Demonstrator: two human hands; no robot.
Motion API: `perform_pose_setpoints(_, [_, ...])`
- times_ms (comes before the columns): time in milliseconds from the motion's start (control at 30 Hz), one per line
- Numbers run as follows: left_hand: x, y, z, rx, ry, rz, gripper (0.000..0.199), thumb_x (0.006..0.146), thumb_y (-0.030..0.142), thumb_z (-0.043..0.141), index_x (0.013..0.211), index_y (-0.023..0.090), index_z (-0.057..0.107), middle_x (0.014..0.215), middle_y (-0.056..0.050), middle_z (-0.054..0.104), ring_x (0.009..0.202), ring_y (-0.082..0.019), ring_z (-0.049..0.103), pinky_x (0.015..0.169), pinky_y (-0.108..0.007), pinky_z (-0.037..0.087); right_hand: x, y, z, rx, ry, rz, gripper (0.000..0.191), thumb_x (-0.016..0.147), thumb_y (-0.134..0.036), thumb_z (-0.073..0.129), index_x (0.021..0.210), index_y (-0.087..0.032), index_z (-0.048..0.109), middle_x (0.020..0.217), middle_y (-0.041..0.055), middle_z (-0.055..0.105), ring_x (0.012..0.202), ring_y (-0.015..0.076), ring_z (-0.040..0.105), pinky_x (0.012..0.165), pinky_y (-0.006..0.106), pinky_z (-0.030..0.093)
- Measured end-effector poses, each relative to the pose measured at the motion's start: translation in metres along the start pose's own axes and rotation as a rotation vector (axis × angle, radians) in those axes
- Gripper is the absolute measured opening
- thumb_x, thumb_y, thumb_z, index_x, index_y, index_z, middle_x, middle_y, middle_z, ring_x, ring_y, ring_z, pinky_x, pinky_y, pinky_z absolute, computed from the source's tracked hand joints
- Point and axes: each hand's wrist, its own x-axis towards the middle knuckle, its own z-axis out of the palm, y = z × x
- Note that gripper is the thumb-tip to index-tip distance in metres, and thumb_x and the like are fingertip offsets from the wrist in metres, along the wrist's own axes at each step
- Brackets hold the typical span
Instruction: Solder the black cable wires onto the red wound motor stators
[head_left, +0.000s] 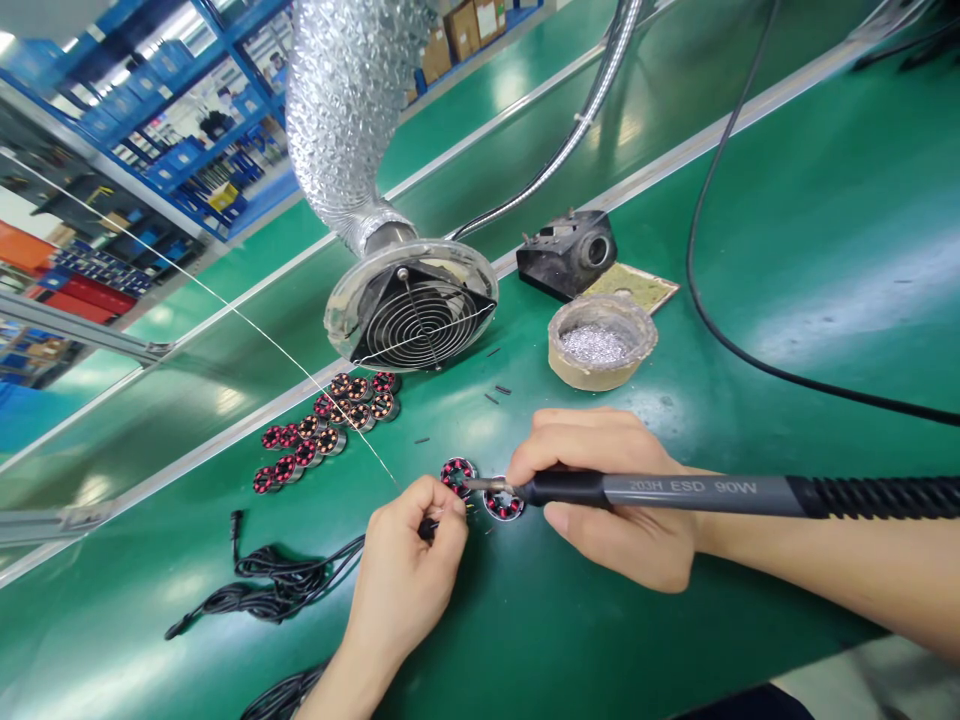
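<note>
My right hand (615, 500) is wrapped round a soldering iron (697, 493), its metal tip pointing left over a motor stator (458, 474) with red windings. A second stator (503, 503) lies just under the iron's front end, beside the first. My left hand (412, 555) pinches the end of a black cable (428, 529) close to the first stator. Small wire ends show between the fingertips and the stators; whether they touch the iron's tip, I cannot tell. A thin strand of solder wire (300, 367) runs down from the upper left towards my left hand.
Several stators (330, 425) stand in rows at the left. Coiled black cables (274, 580) lie nearer me. A fume extractor fan (424, 320) on a silver duct (337, 110) stands beyond. Behind my right hand are a round solder-filled dish (602, 345) and an iron holder (568, 252).
</note>
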Motion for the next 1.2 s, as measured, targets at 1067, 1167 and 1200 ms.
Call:
perform_pose_setpoints(1067, [-0.003,0.002,0.001,-0.085,-0.088,0.085,0.019,0.088,0.029,0.049,0.075,0.019,0.059,0.066,0.004,0.056,0.062,-0.013,0.049,0.061,-0.022,0.035,0.001,0.014,0.029,-0.082,-0.207,0.177,0.022,0.081,-0.007,0.049,0.097,-0.017,0.061,0.077,-0.0005,0.067,0.065,0.0106,0.063,0.064,0.020,0.049])
perform_pose_setpoints(1167, [-0.006,0.000,0.000,-0.012,-0.086,0.115,0.017,0.088,0.027,0.049,0.077,0.020,0.060,0.067,0.003,0.059,0.062,-0.013,0.051,0.060,-0.023,0.036,0.002,0.013,0.027,-0.049,-0.233,0.210,0.023,0.080,-0.007,0.050,0.098,-0.018,0.060,0.077,-0.0011,0.067,0.065,0.0103,0.063,0.064,0.020,0.049])
perform_pose_setpoints(1200, [-0.007,0.000,0.000,0.016,-0.079,0.129,0.017,0.088,0.026,0.049,0.077,0.020,0.061,0.067,0.003,0.060,0.062,-0.013,0.051,0.060,-0.023,0.036,0.002,0.013,0.027,-0.043,-0.240,0.223,0.023,0.080,-0.008,0.050,0.098,-0.018,0.060,0.076,-0.0015,0.067,0.064,0.0102,0.063,0.064,0.020,0.049])
